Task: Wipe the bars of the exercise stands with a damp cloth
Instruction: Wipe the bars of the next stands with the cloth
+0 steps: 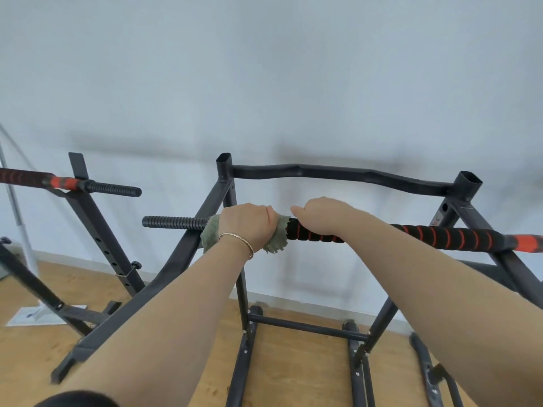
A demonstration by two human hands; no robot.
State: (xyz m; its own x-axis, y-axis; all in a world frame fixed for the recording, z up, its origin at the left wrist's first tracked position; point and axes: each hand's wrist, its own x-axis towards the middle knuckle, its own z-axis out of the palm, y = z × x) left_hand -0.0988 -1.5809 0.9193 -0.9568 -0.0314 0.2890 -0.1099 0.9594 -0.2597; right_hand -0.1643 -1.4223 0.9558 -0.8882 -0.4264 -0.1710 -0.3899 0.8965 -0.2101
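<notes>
The wall (264, 83) in front of me is plain and pale, a soft white with a bit of blue-grey in it. Nothing hangs on it. The light is soft and even, and a few faint grey shadows (338, 163) lie low on the wall. A white strip (73, 259) runs along the bottom of the wall where it meets the floor. The floor (293, 377) is wood, a warm yellow-brown with little darker marks. On the far left a thin silver pole (23, 236) leans against the wall. Near its foot a white sheet of paper (29, 315) with some blue on it lies flat on the floor.
</notes>
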